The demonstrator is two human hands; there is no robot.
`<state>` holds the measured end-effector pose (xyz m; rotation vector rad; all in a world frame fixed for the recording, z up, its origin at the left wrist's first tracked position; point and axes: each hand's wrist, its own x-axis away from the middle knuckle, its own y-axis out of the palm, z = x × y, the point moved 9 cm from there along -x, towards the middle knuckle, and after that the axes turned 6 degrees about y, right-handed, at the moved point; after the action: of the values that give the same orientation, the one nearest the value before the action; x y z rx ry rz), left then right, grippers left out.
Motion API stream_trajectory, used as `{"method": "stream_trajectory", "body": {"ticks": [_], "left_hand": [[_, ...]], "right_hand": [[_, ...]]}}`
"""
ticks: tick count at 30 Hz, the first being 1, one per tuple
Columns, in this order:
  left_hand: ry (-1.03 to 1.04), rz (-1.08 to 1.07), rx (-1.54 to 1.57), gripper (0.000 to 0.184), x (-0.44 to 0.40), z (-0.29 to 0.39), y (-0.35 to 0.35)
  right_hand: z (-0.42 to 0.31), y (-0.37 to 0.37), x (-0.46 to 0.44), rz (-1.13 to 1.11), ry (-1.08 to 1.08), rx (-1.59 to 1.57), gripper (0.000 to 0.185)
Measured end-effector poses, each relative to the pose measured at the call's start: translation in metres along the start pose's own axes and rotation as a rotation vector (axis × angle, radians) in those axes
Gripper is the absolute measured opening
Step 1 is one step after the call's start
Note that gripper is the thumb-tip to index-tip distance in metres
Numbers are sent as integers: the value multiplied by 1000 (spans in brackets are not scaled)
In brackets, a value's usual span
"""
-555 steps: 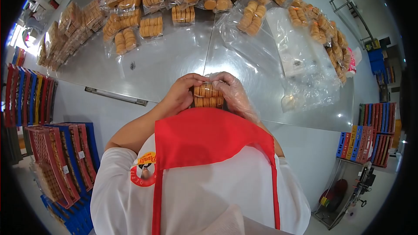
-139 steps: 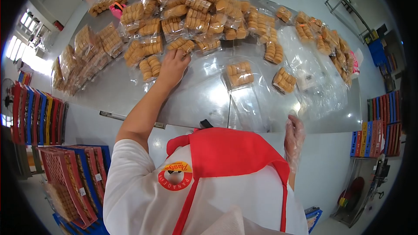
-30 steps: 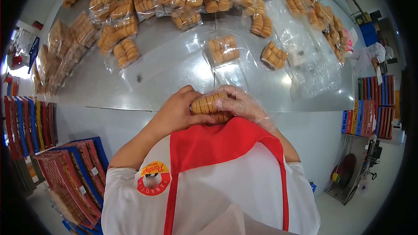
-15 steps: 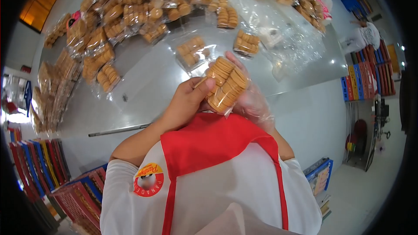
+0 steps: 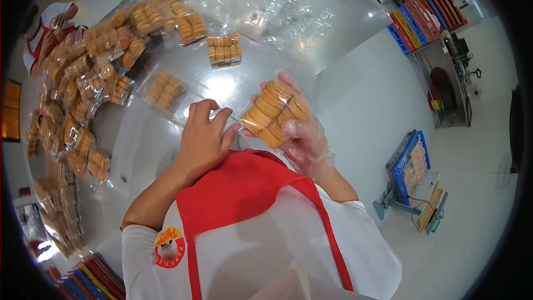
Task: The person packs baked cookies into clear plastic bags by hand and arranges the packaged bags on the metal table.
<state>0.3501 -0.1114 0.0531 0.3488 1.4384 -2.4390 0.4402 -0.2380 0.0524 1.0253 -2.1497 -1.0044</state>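
A clear plastic bag of round golden biscuits (image 5: 271, 110), stacked in rows, is held above the steel table near my apron. My right hand (image 5: 304, 141), in a clear plastic glove, is closed around the bag from below and the right, with its thumb over the biscuits. My bare left hand (image 5: 204, 135) is at the bag's left end, thumb and forefinger pinching the loose clear plastic there. Beyond my left hand, another biscuit pack (image 5: 165, 90) lies on the table, and a further pack (image 5: 224, 48) sits farther back.
Many bagged biscuits (image 5: 83, 86) are heaped along the table's left side. Clear plastic bags (image 5: 266, 5) lie spread at the back of the steel table (image 5: 211, 86). A co-worker (image 5: 47, 36) stands at the far left. Coloured crates (image 5: 416, 25) and a blue-framed device (image 5: 408, 166) are at right.
My left hand has gone from gripping the biscuits' side to the loose plastic at the bag's left end. My right thumb now lies over the bag. The view has turned to the right.
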Motion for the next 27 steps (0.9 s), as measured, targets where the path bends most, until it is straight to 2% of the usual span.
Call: {"method": "stream_trajectory", "body": {"ticks": [3, 7, 9, 15, 18, 21, 25, 27], "left_hand": [[340, -53, -347, 29, -1, 17, 24], [359, -159, -449, 36, 3, 7, 47], [317, -187, -471, 37, 3, 8, 43], [395, -389, -567, 38, 12, 16, 30], [150, -550, -675, 45, 4, -7, 24], [5, -626, -543, 56, -20, -10, 1], [-50, -639, -320, 69, -46, -12, -17], [-47, -598, -208, 73, -51, -18, -20]], "right_hand": [[-7, -13, 6, 0, -74, 18, 96], [-8, -26, 11, 56, -64, -16, 97], [-3, -41, 11, 75, -23, 6, 90], [14, -63, 3, 105, 43, 29, 76], [19, -47, -4, 97, 72, 17, 74], [23, -32, -22, 20, 2, 25, 74], [32, -24, -40, -18, -234, 39, 76], [33, -25, -43, -29, -241, 34, 77]]}}
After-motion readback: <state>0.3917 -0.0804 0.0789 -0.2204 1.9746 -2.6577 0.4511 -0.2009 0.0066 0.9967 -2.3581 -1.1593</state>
